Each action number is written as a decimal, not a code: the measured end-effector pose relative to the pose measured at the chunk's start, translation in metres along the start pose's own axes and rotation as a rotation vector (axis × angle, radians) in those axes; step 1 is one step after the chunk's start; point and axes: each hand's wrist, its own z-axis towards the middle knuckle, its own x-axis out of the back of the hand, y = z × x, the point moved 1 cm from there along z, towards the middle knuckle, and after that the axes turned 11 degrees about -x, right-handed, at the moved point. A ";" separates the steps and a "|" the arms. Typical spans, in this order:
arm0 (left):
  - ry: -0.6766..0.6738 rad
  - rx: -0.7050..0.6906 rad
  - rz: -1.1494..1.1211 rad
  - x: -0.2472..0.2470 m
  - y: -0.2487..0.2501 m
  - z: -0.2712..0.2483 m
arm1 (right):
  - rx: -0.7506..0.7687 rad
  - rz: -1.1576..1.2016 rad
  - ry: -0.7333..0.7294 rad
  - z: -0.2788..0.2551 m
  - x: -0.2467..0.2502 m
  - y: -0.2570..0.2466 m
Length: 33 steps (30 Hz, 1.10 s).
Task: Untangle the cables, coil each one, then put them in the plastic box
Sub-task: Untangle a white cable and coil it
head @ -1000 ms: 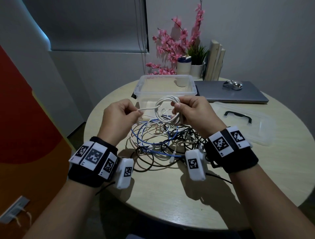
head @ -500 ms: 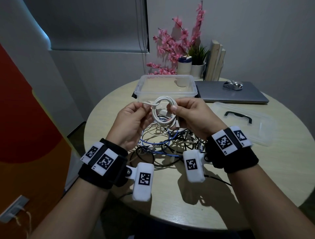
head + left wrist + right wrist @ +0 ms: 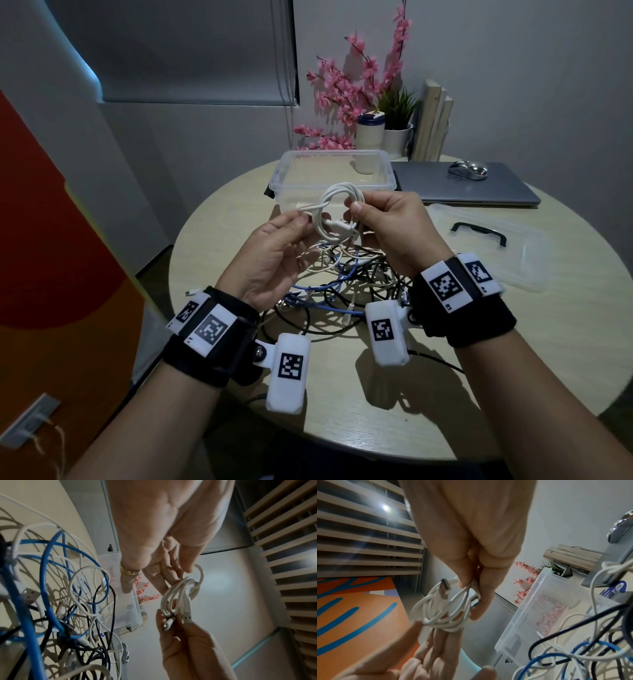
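Observation:
A white cable (image 3: 337, 209) is wound into a small coil and held in the air above the table, just in front of the clear plastic box (image 3: 284, 171). My right hand (image 3: 357, 213) pinches the coil's right side, with both plugs near its fingers. My left hand (image 3: 304, 222), palm up, pinches the cable's loose end at the coil's left side. The wrist views show the coil (image 3: 178, 595) (image 3: 443, 608) between both hands, with a USB plug (image 3: 444, 586) sticking out. A tangle of blue, black and white cables (image 3: 335, 287) lies on the table under the hands.
The box's lid (image 3: 496, 246) with a black handle lies at the right. A closed laptop (image 3: 462, 188) with a mouse (image 3: 467, 169) on it sits behind. Pink flowers, a cup and a small plant stand at the back. The round table's edge (image 3: 178, 260) is near my left wrist.
My left hand has turned palm up and come in close to the coil, bringing the loose end with it. The coil has become tighter and sits a little higher.

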 end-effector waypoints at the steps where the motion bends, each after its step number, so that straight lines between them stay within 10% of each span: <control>1: 0.002 -0.004 -0.005 -0.002 -0.001 0.000 | 0.003 0.006 0.010 0.000 0.000 0.000; 7: 0.132 -0.040 -0.011 -0.015 -0.009 0.002 | 0.025 -0.002 0.037 0.001 -0.005 0.003; 15: -0.023 -0.155 0.148 -0.020 -0.013 -0.002 | 0.015 -0.001 0.040 0.000 -0.002 0.004; 33: -0.197 0.073 0.308 -0.012 -0.009 -0.004 | 0.019 -0.011 0.011 -0.001 -0.001 0.001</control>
